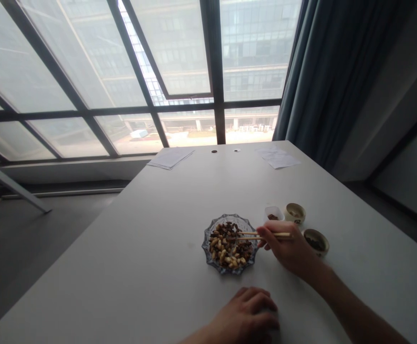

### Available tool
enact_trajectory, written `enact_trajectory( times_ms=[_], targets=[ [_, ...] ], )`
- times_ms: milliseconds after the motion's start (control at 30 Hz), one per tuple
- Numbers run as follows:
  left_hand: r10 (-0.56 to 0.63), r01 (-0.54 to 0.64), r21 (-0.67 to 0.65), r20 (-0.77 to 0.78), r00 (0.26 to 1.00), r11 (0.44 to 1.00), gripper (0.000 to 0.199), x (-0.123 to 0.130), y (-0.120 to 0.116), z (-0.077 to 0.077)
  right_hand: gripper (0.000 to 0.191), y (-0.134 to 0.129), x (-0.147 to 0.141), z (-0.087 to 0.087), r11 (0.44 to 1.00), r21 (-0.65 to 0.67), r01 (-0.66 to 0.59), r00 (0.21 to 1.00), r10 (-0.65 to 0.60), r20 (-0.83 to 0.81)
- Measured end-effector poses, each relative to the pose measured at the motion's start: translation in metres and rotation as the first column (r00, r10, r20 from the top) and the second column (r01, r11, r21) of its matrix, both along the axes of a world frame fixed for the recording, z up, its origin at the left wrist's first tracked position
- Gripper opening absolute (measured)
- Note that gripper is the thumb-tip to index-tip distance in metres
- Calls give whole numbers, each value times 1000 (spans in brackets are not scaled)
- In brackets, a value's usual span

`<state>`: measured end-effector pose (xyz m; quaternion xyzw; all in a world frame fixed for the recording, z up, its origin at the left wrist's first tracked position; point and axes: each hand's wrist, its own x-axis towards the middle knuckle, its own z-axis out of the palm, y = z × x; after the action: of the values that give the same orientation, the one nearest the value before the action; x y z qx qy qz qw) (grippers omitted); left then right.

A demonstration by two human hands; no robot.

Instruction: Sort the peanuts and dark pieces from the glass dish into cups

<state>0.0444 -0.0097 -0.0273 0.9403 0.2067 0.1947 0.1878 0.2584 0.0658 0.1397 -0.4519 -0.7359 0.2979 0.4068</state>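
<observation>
A scalloped glass bowl point(211, 263) stands on the white table, holding pale nuts point(226, 258) and dark brown pieces point(246, 247). My right hand point(283, 243) is closed on a pair of wooden chopsticks point(249, 233), whose tips are among the dark pieces in the bowl. My left hand point(249, 310) rests near the table surface, in front of the bowl, with its fingers curled; what is under them, if anything, is hidden. Beyond my right hand are a small white container point(273, 210) with brown bits and a round cup point(295, 213). Another round cup point(316, 241) holds dark pieces.
Papers point(170, 157) lie at the far left of the table point(151, 229), and more papers point(279, 156) at the far right. Two round holes are near the far edge. Windows stand behind the table, with a dark blue curtain point(323, 71) at the right.
</observation>
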Motion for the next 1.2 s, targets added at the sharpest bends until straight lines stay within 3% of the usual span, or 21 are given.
enact_trajectory(
  times_ms=[200,333,500,600,700,800,933,1067,1200],
  targets=[
    [0,0,8,13,1000,1000,24,1,0,-5,72,4,-3,-15,998,34,48,997,-50,51],
    [-1,1,-2,39,999,1000,21,0,1,-6,71,3,-5,-14,996,29,83,996,-83,18],
    [5,-4,-13,47,999,1000,19,0,0,-3,61,-6,10,9,978,52,203,973,-196,-126],
    [2,-1,-19,36,999,1000,21,-1,0,-1,51,-14,30,27,935,119,333,931,-306,-198],
    [-3,4,-18,29,1000,1000,23,-1,-1,0,45,-16,51,39,863,198,466,881,-430,-196],
    [0,0,-15,24,1000,1000,22,0,-1,0,45,-13,65,44,827,254,501,865,-484,-129],
    [5,-4,-13,28,1000,1000,22,0,0,-2,52,-11,67,49,847,256,465,882,-469,-48],
    [7,-7,-7,68,998,1000,19,0,0,-4,51,-19,52,51,886,135,444,893,-425,-149],
    [8,-7,-2,42,999,1000,21,0,-1,-4,58,-22,28,39,963,35,269,955,-262,-135]
  ],
)
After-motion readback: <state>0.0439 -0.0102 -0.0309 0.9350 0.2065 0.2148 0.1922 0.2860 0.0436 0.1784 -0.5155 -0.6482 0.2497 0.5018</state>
